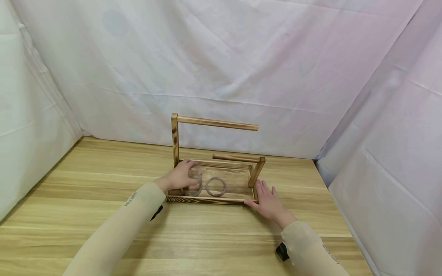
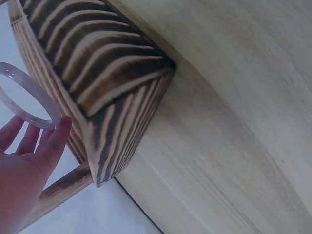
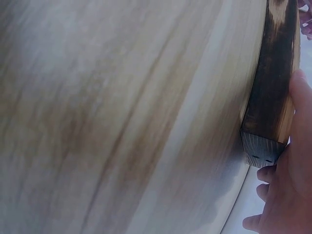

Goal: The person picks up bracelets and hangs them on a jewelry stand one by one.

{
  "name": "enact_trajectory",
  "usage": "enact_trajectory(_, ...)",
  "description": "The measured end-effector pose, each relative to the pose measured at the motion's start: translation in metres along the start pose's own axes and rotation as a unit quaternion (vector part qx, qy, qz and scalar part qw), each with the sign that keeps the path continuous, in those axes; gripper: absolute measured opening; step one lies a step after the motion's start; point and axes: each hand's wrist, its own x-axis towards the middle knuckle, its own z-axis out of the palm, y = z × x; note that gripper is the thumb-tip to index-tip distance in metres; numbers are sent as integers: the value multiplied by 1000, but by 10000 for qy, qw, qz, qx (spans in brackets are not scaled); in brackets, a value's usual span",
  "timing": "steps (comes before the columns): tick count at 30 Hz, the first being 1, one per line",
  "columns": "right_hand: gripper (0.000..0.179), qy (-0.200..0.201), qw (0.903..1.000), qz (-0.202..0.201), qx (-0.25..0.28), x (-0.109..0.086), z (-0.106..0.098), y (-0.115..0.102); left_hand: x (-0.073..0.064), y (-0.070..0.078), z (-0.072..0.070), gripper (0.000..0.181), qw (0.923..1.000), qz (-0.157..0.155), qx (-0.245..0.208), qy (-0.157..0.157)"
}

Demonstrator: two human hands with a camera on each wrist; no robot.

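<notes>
A low wooden tray rack (image 1: pixel 207 200) with dark-burnt grain stands on the table, two posts each carrying a horizontal bar. My left hand (image 1: pixel 177 177) reaches over its left end and pinches a translucent pale bangle (image 2: pixel 43 97) by its lower edge between thumb and fingertips. In the head view that bangle stands tilted, partly hidden by the hand. Another bangle (image 1: pixel 225 186) is just right of it, over the tray floor. My right hand (image 1: pixel 269 201) rests against the tray's right end, thumb at the front corner and fingers stretched along the side.
An upper bar (image 1: pixel 217 122) runs rightward from the tall left post (image 1: pixel 175 140). The shorter right post (image 1: pixel 256 172) bears a lower bar (image 1: pixel 236 158) pointing left. Pale cloth (image 1: pixel 221 69) hangs behind and on both sides of the wood-grain table (image 1: pixel 207 237).
</notes>
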Motion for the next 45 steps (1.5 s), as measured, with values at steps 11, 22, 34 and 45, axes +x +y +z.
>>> enact_trajectory(11, 93, -27, 10000, 29, -14, 0, 1, 1, 4, 4, -2, 68, 9969, 72, -680, 387)
enact_trajectory(22, 93, -95, 9999, 40, -5, 2, 1, -1, 6, 7, -6, 66, 9883, 148, -1389, 612)
enact_trajectory(34, 93, -115, 9999, 58, 15, 1, 0, -2, 5, 14, -10, 62, 9774, 227, -1938, 811)
enact_trajectory(45, 92, -27, 10000, 17, 3, -2, -2, -2, 10, 20, -8, 66, 9611, 470, -2566, 912)
